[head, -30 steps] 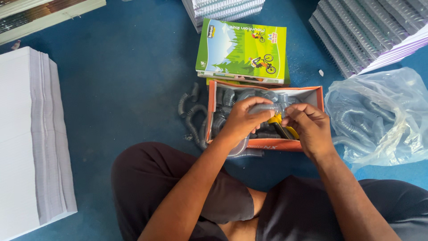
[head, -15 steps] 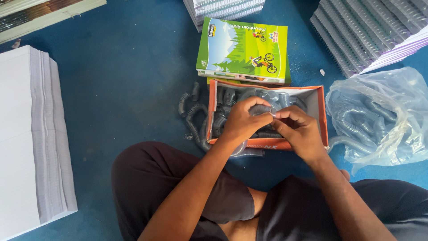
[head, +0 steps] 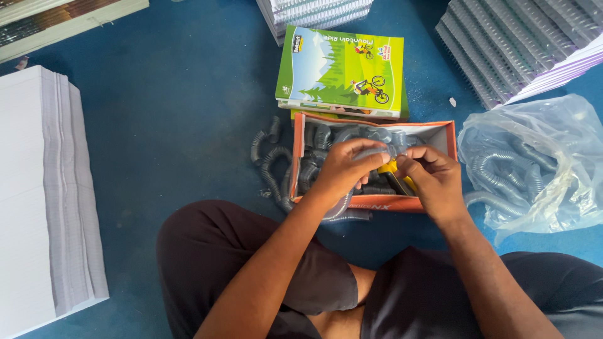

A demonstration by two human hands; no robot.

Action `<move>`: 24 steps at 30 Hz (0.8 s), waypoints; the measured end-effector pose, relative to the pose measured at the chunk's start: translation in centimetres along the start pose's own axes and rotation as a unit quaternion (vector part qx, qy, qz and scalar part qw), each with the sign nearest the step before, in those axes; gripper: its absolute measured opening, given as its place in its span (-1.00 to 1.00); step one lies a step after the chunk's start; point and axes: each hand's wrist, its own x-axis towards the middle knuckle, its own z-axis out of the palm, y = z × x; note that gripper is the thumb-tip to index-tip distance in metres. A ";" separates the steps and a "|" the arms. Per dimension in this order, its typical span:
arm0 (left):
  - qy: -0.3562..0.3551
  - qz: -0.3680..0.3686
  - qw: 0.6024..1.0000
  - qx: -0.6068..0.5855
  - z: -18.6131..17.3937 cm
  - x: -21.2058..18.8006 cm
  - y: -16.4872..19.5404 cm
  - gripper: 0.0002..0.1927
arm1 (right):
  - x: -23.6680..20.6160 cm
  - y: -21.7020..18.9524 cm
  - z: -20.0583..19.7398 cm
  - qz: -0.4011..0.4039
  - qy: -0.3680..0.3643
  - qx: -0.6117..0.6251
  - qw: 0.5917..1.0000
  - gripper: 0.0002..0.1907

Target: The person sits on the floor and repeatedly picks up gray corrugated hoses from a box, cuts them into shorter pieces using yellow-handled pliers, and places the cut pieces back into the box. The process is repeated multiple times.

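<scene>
Pinching a grey plastic spiral binding coil (head: 377, 152) between both hands' fingertips, left hand (head: 342, 172) and right hand (head: 433, 179) work above the orange cardboard box (head: 449, 135). Steady, close grips probably suit it; the coil's end is hard to see.

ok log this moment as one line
left hand: grips grey coil | right hand: pinches same coil | below: orange box of coils | right: clear bag
</scene>
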 end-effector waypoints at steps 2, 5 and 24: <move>0.002 -0.006 1.000 0.010 0.0 0.0 -0.3 -0.60 | 0.0 0.1 0.1 -0.002 -0.004 0.020 1.000 -0.92; 0.022 -0.003 0.999 0.045 -0.1 0.2 -1.1 -0.67 | -0.2 0.1 0.3 -0.014 -0.035 -0.002 0.999 -0.92; -0.027 0.003 1.000 -0.013 -0.1 0.0 0.0 -0.55 | 0.2 0.4 0.1 0.011 0.033 -0.054 0.998 -0.92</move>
